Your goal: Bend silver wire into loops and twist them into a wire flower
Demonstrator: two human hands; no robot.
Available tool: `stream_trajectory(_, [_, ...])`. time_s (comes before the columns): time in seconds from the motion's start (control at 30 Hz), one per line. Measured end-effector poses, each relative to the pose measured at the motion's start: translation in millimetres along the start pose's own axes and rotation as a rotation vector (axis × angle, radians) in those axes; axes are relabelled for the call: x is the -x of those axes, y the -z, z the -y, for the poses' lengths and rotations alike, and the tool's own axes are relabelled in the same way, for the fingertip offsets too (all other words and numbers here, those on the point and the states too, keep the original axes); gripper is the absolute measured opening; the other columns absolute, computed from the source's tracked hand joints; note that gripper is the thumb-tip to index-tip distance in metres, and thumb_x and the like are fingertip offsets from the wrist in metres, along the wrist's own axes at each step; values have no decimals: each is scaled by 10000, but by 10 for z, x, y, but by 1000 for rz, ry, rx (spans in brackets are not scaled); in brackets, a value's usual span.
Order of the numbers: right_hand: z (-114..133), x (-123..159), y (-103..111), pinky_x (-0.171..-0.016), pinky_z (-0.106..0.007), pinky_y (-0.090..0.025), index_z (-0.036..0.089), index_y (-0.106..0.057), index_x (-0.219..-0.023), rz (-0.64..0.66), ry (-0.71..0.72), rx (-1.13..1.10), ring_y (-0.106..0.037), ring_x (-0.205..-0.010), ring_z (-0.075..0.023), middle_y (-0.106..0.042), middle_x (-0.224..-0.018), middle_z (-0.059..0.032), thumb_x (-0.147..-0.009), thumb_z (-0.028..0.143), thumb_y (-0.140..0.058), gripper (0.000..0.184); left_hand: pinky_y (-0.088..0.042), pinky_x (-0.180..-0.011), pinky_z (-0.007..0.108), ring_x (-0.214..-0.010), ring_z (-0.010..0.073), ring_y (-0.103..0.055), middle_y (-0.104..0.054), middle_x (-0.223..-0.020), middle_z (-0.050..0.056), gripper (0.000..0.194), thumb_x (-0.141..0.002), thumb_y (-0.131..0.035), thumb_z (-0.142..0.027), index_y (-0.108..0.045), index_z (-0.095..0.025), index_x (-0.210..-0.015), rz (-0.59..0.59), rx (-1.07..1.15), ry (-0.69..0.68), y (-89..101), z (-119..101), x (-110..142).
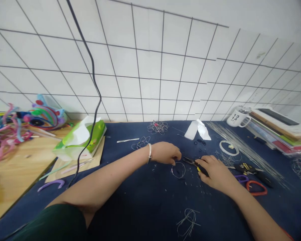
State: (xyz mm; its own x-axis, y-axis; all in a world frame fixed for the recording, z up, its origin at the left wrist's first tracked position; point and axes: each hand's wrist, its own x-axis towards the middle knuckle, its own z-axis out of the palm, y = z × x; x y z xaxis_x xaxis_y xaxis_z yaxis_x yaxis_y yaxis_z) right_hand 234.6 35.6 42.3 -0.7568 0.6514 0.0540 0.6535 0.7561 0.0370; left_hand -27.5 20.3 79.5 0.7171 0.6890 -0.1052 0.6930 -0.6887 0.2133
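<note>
Near the middle of the dark blue cloth, my left hand (166, 153) is curled with its fingertips low. A small wire ring (185, 171) is just below those fingertips, and whether they grip it or something else is hidden. To the right, my right hand (214, 171) is wrapped around pliers (197, 165) with yellow and black handles. The pliers' dark jaws point left toward my left hand. A loop of loose wire (141, 143) lies behind my left wrist. Farther back sits a tangled wire flower shape (157, 127) with a red centre.
Long straight wires (240, 147), a white coil (220, 147) and orange-handled scissors (257, 193) lie at right. Beyond them stand a mug (234, 119) and stacked books (278, 130). A tissue box (95, 138) stands left, crossed by a hanging black cable (93, 70). Wire pieces (189, 221) lie in front.
</note>
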Motion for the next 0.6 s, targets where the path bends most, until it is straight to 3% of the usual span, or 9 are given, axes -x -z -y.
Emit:
stream_trajectory(0.1, [-31, 9, 6, -789, -378, -386, 228, -512, -1167, 1, 0, -5, -455, -947, -234, -535, -1007, -92, -768, 328, -465, 414, -415, -641, 260, -804, 180, -580, -612, -942, 24, 239, -761, -530, -359, -579, -240, -962, -36, -70, 90, -167, -105, -86])
stream_trajectory(0.2, [-39, 15, 13, -793, -379, -384, 229, -506, -1177, -1, -1, -10, -454, -958, -235, -536, -1013, -93, -767, 325, -466, 423, -431, -637, 269, -797, 186, -585, -597, -957, 42, 196, -765, -497, -283, -577, -218, -932, -45, -103, 150, -278, -134, -127])
stream_trajectory(0.6, [-30, 21, 24, -807, -393, -380, 222, -496, -1184, 21, -12, -15, -438, -990, -249, -523, -1053, -98, -774, 331, -458, 426, -450, -664, 287, -782, 200, -595, -613, -914, 86, 188, -771, -418, -230, -577, -170, -851, -3, -79, 199, -348, -156, -146])
